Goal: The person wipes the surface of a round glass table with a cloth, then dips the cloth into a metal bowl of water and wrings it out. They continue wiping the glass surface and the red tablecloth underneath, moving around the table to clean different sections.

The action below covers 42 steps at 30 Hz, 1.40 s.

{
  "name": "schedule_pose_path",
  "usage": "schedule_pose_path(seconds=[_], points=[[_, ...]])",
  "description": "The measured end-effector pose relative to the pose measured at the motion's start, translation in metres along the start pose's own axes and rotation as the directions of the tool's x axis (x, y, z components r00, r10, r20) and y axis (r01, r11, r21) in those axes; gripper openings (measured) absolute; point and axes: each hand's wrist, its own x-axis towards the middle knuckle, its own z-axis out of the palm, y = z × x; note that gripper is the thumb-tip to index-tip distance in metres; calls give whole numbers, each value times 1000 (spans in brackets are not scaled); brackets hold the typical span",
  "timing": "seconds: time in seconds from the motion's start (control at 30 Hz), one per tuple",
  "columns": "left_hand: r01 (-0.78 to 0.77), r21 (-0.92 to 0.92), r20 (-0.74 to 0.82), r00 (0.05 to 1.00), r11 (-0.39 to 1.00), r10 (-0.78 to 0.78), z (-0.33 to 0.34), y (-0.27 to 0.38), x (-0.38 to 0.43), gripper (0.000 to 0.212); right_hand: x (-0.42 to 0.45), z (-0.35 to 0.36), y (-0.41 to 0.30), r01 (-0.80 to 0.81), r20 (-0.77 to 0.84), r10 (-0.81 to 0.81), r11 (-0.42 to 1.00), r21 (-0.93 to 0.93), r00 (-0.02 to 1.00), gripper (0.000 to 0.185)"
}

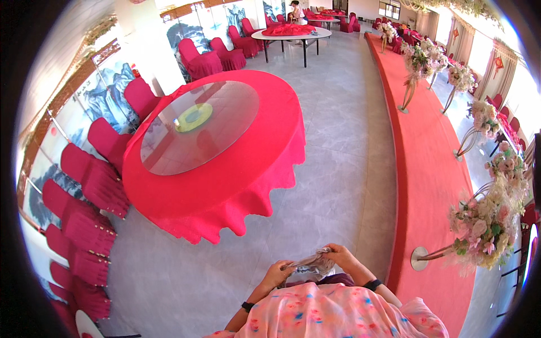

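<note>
A crumpled greyish cloth is stretched between my two hands, close in front of my body. My left hand grips its left end, and my right hand pinches the upper right end. Dark bands circle both wrists. Ahead and to the left stands a round table draped in a red tablecloth, apart from my hands. On it lies a round glass turntable, with a yellow-green ring at its middle and a small whitish object by the ring.
Red-covered chairs line the left side before painted screens. A raised red-carpeted walkway runs along the right, bearing flower stands. Grey tile floor lies between. Farther off are a white-topped table with bunched red cloth and a person.
</note>
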Motion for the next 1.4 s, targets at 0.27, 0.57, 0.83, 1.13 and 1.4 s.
schedule_pose_path(seconds=[0.27,0.57,0.83,1.13,1.4], points=[[7,114,-55,998,993,-1,-19,61,128,44,162,-95,-26,162,11,-162,984,-74,987,20],[-5,373,-81,996,928,37,8,231,272,62,297,-242,-162,339,-8,-346,923,-182,938,21],[-77,459,-89,987,885,133,22,281,433,61,354,-358,-262,377,-178,-394,918,-119,902,20],[-158,449,109,987,880,122,23,370,623,43,465,-475,-316,398,-360,-341,912,97,868,20],[-412,680,36,845,607,533,10,447,842,32,575,-593,-397,430,-541,-350,902,25,765,16]])
